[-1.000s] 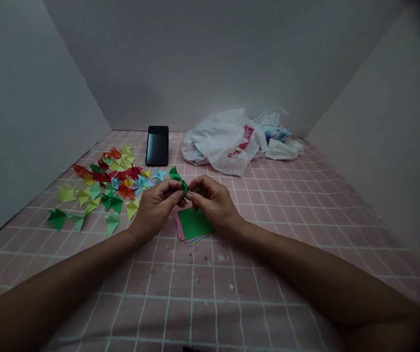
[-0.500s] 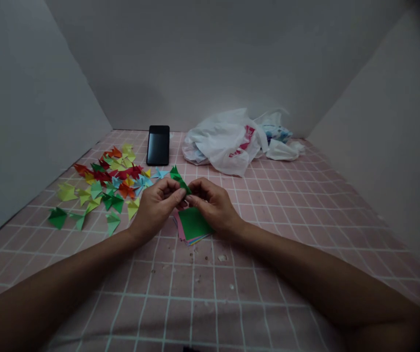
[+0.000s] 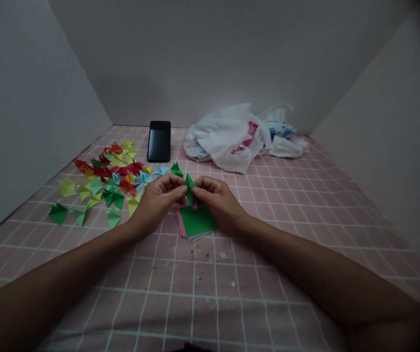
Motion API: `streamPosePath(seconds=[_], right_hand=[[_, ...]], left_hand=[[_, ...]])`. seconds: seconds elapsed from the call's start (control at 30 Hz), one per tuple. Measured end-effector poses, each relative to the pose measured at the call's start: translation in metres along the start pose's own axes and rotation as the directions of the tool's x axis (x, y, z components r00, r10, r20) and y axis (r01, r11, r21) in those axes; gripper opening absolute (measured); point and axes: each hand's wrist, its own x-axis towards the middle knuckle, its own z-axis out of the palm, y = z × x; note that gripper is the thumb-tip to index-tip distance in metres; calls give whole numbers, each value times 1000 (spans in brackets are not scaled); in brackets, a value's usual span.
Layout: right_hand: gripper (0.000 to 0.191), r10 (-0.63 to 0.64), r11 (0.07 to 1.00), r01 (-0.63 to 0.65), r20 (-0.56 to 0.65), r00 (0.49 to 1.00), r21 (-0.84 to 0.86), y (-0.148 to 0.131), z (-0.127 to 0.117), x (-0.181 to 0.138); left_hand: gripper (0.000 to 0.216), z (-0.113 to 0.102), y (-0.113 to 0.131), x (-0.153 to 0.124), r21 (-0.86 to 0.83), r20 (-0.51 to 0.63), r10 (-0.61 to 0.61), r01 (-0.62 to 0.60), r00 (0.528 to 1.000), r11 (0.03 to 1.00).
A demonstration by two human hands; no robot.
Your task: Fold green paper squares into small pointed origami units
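A small folded piece of green paper [image 3: 190, 189] stands upright between my two hands, narrow and pointed at the top. My left hand [image 3: 161, 198] pinches its left side between thumb and fingers. On its right side my right hand [image 3: 220, 199] grips it the same way. Just below lies a stack of square paper sheets [image 3: 198, 222], a green sheet on top with pink, blue and yellow edges showing. Behind my left fingers rests a green folded paper crane [image 3: 177, 169]. To the left several folded paper cranes [image 3: 113, 197] in green, yellow, red, orange and blue lie in a loose spread.
A black phone [image 3: 159, 142] lies near the back wall. Right of it sits a crumpled white plastic bag [image 3: 228, 139] with red print, and beside that a blue-and-white packet [image 3: 281, 130]. Pale walls enclose the pink checked cloth [image 3: 268, 303], which has small scraps on it.
The green folded paper has turned from a slant to upright between my fingers. The green crane behind my left fingers now shows apart from it. The view has shifted slightly.
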Motion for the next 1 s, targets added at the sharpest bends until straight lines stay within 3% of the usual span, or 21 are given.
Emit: streamPosePath(seconds=[0.13,0.33,0.6,0.8,1.0], right_hand=[[25,51,993,-54,31,998,105,4,-2,2],[32,100,979,-114,89,991,168,6,-3,3],[33,26,995,-28,20,999,94,9,-1,1],[33,-99,985,88,-64,993,-149,6,1,-1],[30,-256,883,198,-82,963,-426,5,1,-4]], left_hand=[[24,0,1,0,5,14,-46,46,999,999],[21,1,5,-2,106,-8,-13,14,1000,994],[14,5,11,-8,191,16,23,-25,1000,981],[10,8,10,-8,182,13,25,-27,1000,983],[11,9,8,-9,153,12,17,-19,1000,988]])
